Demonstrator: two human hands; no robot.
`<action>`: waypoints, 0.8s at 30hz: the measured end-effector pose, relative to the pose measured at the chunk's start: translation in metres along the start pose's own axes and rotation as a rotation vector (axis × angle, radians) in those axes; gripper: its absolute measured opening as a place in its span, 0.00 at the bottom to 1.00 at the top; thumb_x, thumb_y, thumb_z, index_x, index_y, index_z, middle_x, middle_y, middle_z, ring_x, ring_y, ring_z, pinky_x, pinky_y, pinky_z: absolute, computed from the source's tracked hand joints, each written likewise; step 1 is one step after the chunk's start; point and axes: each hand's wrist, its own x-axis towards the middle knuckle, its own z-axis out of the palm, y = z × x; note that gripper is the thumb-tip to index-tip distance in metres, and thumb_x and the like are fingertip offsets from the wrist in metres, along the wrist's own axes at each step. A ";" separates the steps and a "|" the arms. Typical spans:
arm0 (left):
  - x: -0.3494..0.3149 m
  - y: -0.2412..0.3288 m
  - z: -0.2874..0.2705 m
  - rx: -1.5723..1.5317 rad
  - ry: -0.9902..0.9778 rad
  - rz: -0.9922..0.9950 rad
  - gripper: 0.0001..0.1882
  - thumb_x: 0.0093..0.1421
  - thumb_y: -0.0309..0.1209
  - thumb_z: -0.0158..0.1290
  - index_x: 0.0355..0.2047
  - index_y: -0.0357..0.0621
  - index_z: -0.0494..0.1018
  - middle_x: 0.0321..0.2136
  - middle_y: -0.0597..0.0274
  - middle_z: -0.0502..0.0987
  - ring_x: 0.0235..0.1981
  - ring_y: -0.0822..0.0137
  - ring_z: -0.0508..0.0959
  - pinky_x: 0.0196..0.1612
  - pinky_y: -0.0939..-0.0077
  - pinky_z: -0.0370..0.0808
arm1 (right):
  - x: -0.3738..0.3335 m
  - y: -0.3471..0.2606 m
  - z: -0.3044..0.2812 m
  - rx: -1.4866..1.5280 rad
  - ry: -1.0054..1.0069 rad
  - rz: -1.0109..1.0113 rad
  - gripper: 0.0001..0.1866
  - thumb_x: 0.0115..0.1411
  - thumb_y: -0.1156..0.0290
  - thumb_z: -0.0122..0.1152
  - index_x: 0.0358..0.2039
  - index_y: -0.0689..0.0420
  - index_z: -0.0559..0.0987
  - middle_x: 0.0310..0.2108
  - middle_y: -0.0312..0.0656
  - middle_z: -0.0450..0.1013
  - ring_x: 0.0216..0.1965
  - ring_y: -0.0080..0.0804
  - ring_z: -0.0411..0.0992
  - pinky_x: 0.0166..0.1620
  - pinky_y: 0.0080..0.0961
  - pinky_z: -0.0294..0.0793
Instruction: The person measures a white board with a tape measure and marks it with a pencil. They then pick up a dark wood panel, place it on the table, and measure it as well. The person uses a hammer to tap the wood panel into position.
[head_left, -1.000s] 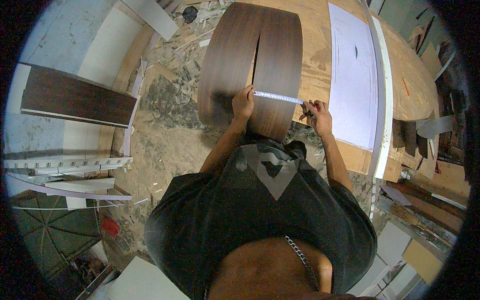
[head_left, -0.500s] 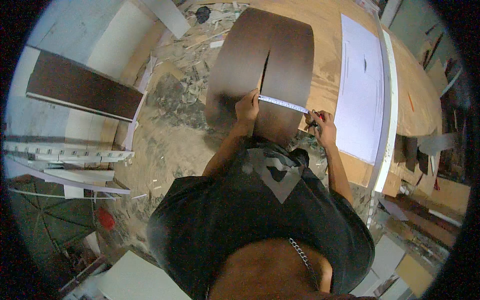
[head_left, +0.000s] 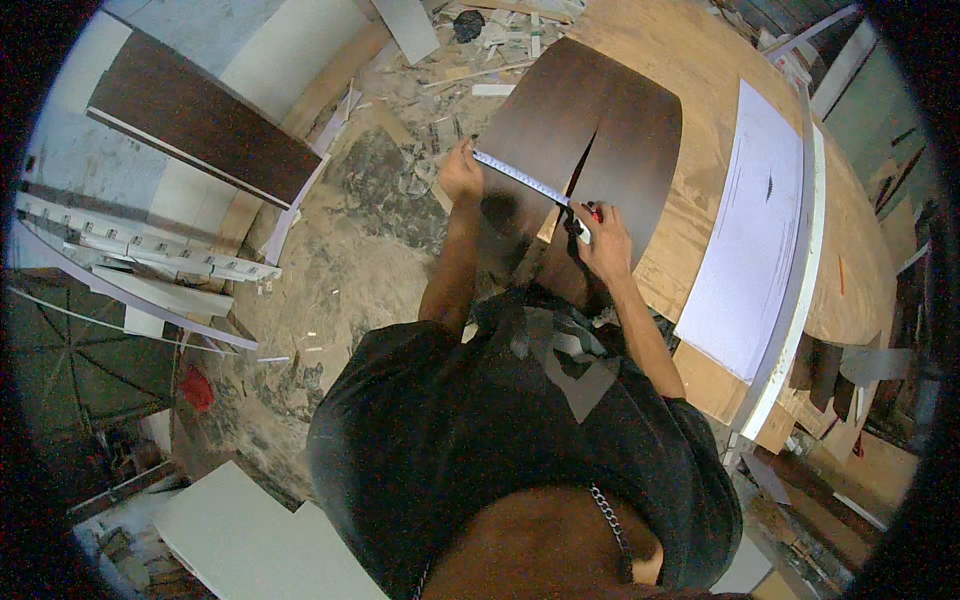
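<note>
Two dark brown boards lie side by side in front of me, a left board point(head_left: 535, 110) and a right board point(head_left: 645, 150), with a narrow gap between them. A white tape-measure blade point(head_left: 520, 180) stretches across the left board. At that board's outer left edge, my left hand point(head_left: 462, 174) pinches the end of the blade. Near the gap, my right hand point(head_left: 608, 245) is closed around the black-and-red tape measure point(head_left: 583, 222), whose case is partly hidden by the fingers.
Right of the boards, a white sheet point(head_left: 750, 220) lies on a plywood surface point(head_left: 670, 265), beside a long white-edged strip point(head_left: 790, 340). Offcuts litter the floor point(head_left: 340, 290). Another dark brown board point(head_left: 200, 120) is at the left, and a pale panel point(head_left: 240, 530) lies lower left.
Both hands have shifted left along the boards. The blade spanned the right board before and now crosses the left one, still held at both ends. My view has turned somewhat.
</note>
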 end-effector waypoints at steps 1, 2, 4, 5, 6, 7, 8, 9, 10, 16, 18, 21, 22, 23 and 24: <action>0.002 0.003 -0.001 0.053 -0.025 -0.045 0.11 0.60 0.32 0.48 0.41 0.46 0.77 0.35 0.51 0.80 0.36 0.47 0.79 0.40 0.58 0.75 | 0.004 0.000 0.001 -0.005 -0.006 0.005 0.36 0.45 0.69 0.66 0.58 0.38 0.69 0.48 0.44 0.66 0.51 0.45 0.65 0.46 0.40 0.74; 0.001 0.001 0.001 0.049 -0.055 -0.057 0.12 0.60 0.31 0.48 0.42 0.46 0.77 0.36 0.52 0.80 0.37 0.47 0.79 0.40 0.58 0.75 | 0.008 0.001 0.001 -0.010 -0.011 0.011 0.36 0.45 0.70 0.65 0.58 0.38 0.69 0.48 0.44 0.66 0.51 0.45 0.65 0.47 0.40 0.74; 0.002 -0.005 0.005 0.041 -0.109 -0.077 0.12 0.61 0.30 0.47 0.43 0.47 0.76 0.38 0.54 0.80 0.38 0.48 0.78 0.41 0.59 0.74 | 0.014 0.005 0.005 -0.013 -0.024 0.019 0.36 0.45 0.70 0.65 0.58 0.37 0.69 0.49 0.44 0.65 0.51 0.45 0.65 0.48 0.39 0.74; -0.001 -0.008 0.008 0.005 -0.099 -0.064 0.12 0.61 0.30 0.47 0.44 0.46 0.75 0.38 0.52 0.79 0.39 0.48 0.78 0.41 0.59 0.74 | 0.014 0.008 0.007 -0.015 -0.030 0.025 0.36 0.45 0.71 0.65 0.58 0.37 0.69 0.49 0.44 0.65 0.51 0.45 0.65 0.48 0.39 0.74; -0.004 -0.012 0.010 -0.029 -0.087 -0.051 0.12 0.62 0.30 0.47 0.44 0.45 0.75 0.39 0.51 0.78 0.39 0.47 0.78 0.42 0.59 0.74 | 0.015 0.008 0.008 -0.016 -0.033 0.034 0.36 0.45 0.71 0.65 0.58 0.37 0.70 0.49 0.44 0.65 0.51 0.45 0.65 0.49 0.39 0.74; -0.005 -0.015 0.013 -0.064 -0.076 -0.037 0.13 0.62 0.30 0.46 0.44 0.43 0.75 0.40 0.49 0.78 0.40 0.47 0.77 0.42 0.59 0.74 | 0.015 0.009 0.009 -0.018 -0.036 0.044 0.36 0.45 0.71 0.65 0.58 0.37 0.70 0.49 0.44 0.65 0.51 0.45 0.65 0.49 0.39 0.74; -0.005 -0.017 0.017 -0.092 -0.045 0.005 0.12 0.63 0.30 0.46 0.44 0.42 0.74 0.39 0.48 0.77 0.40 0.46 0.77 0.42 0.59 0.73 | 0.015 0.009 0.009 -0.020 -0.038 0.054 0.36 0.45 0.72 0.65 0.57 0.37 0.70 0.49 0.44 0.65 0.51 0.45 0.65 0.49 0.39 0.74; -0.008 -0.017 0.020 -0.119 -0.020 0.044 0.13 0.63 0.30 0.45 0.43 0.40 0.74 0.39 0.47 0.77 0.40 0.45 0.76 0.42 0.58 0.73 | 0.013 0.009 0.008 -0.016 -0.035 0.061 0.35 0.45 0.72 0.65 0.57 0.38 0.70 0.49 0.44 0.65 0.51 0.45 0.65 0.49 0.39 0.74; -0.010 -0.016 0.022 -0.147 0.006 0.082 0.13 0.64 0.31 0.44 0.43 0.38 0.74 0.38 0.45 0.76 0.40 0.45 0.76 0.42 0.58 0.73 | 0.010 0.009 0.007 -0.012 -0.031 0.066 0.35 0.45 0.72 0.65 0.57 0.38 0.70 0.49 0.44 0.65 0.51 0.45 0.65 0.49 0.39 0.74; -0.013 -0.009 0.030 -0.226 0.017 0.090 0.12 0.65 0.30 0.43 0.40 0.37 0.74 0.34 0.46 0.75 0.36 0.45 0.75 0.40 0.57 0.72 | 0.004 0.012 0.009 -0.045 -0.010 0.062 0.34 0.45 0.72 0.65 0.56 0.39 0.71 0.47 0.44 0.65 0.50 0.44 0.64 0.48 0.39 0.74; -0.014 -0.005 0.030 -0.181 0.012 0.069 0.13 0.65 0.30 0.43 0.40 0.38 0.75 0.35 0.47 0.75 0.37 0.46 0.75 0.41 0.57 0.72 | 0.004 0.014 0.009 -0.046 0.000 0.047 0.34 0.45 0.72 0.66 0.56 0.40 0.71 0.47 0.45 0.66 0.50 0.45 0.64 0.48 0.39 0.73; -0.016 -0.001 0.029 -0.157 0.017 0.066 0.13 0.65 0.31 0.42 0.40 0.40 0.76 0.35 0.49 0.75 0.37 0.47 0.75 0.41 0.58 0.72 | 0.002 0.015 0.008 -0.042 0.017 0.023 0.35 0.45 0.72 0.66 0.56 0.41 0.71 0.46 0.45 0.66 0.49 0.45 0.65 0.48 0.38 0.72; -0.017 0.001 0.028 -0.157 0.019 0.070 0.13 0.66 0.31 0.42 0.39 0.40 0.76 0.35 0.50 0.75 0.37 0.47 0.75 0.41 0.58 0.72 | 0.002 0.015 0.008 -0.044 0.015 0.027 0.35 0.45 0.72 0.66 0.56 0.41 0.71 0.46 0.46 0.66 0.49 0.45 0.65 0.49 0.38 0.72; -0.017 0.002 0.028 -0.156 0.006 0.073 0.13 0.66 0.31 0.42 0.40 0.40 0.76 0.35 0.50 0.75 0.37 0.47 0.75 0.40 0.58 0.72 | 0.001 0.016 0.007 -0.046 0.012 0.031 0.35 0.45 0.72 0.66 0.56 0.41 0.71 0.45 0.46 0.66 0.49 0.45 0.65 0.49 0.38 0.72; -0.019 0.001 0.028 -0.150 -0.002 0.074 0.13 0.66 0.31 0.42 0.40 0.40 0.76 0.34 0.50 0.75 0.37 0.47 0.75 0.40 0.58 0.72 | 0.000 0.017 0.007 -0.042 0.010 0.031 0.35 0.45 0.72 0.66 0.56 0.41 0.71 0.45 0.46 0.66 0.49 0.45 0.65 0.49 0.37 0.71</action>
